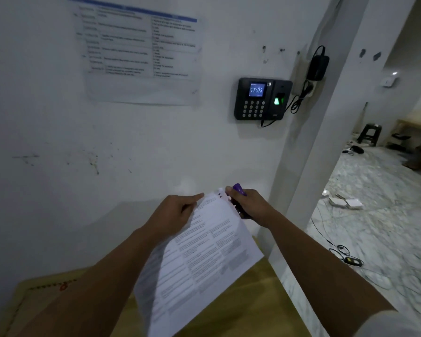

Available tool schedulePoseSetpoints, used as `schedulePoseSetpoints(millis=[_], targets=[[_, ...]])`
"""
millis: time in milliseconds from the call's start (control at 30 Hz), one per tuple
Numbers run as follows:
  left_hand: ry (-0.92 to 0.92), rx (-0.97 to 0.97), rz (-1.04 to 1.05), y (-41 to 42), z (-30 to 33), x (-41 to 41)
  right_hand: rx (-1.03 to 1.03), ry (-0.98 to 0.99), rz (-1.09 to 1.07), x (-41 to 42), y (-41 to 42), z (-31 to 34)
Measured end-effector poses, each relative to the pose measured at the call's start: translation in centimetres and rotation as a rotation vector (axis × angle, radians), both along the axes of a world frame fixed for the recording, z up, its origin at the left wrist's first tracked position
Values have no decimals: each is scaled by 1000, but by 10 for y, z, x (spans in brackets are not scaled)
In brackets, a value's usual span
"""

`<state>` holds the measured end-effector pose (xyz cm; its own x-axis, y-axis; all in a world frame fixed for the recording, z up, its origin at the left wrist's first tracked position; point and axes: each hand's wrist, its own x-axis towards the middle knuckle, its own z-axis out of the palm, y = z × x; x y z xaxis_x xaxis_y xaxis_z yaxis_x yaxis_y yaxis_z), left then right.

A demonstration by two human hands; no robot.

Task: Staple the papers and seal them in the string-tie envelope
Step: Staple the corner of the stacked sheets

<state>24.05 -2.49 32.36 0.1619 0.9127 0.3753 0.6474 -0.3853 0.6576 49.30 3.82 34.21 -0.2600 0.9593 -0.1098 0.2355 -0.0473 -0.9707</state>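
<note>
Above the wooden table (253,300), my left hand (173,215) pinches the papers (199,261) near their top corner, while my right hand (250,205) curls round a purple stapler (238,190) at that corner. Stapling is under way, I judge; next comes a firm squeeze. I can't make out the string-tie envelope for certain.

Wall-mounted black attendance terminal (261,98): lit blue screen (256,89) reads "17:03".
Posted wall chart (141,49), blue header bar: table of rows, print too blurred to read.
Held papers (199,259): columns of printed text, illegible; a handwritten mark resembling "I" near the top corner.
</note>
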Motion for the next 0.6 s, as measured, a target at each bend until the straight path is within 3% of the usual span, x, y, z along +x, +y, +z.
schedulePoseSetpoints(millis=[133, 433, 600], targets=[[-138, -167, -85, -6, 3, -18, 60, -60, -11, -6, -11, -7], [-90, -311, -179, -20, -6, -57, 90, -214, 23, -31, -46, -24], [-99, -370, -221, -29, -14, -77, -151, -154, -3, -48, -62, -30]])
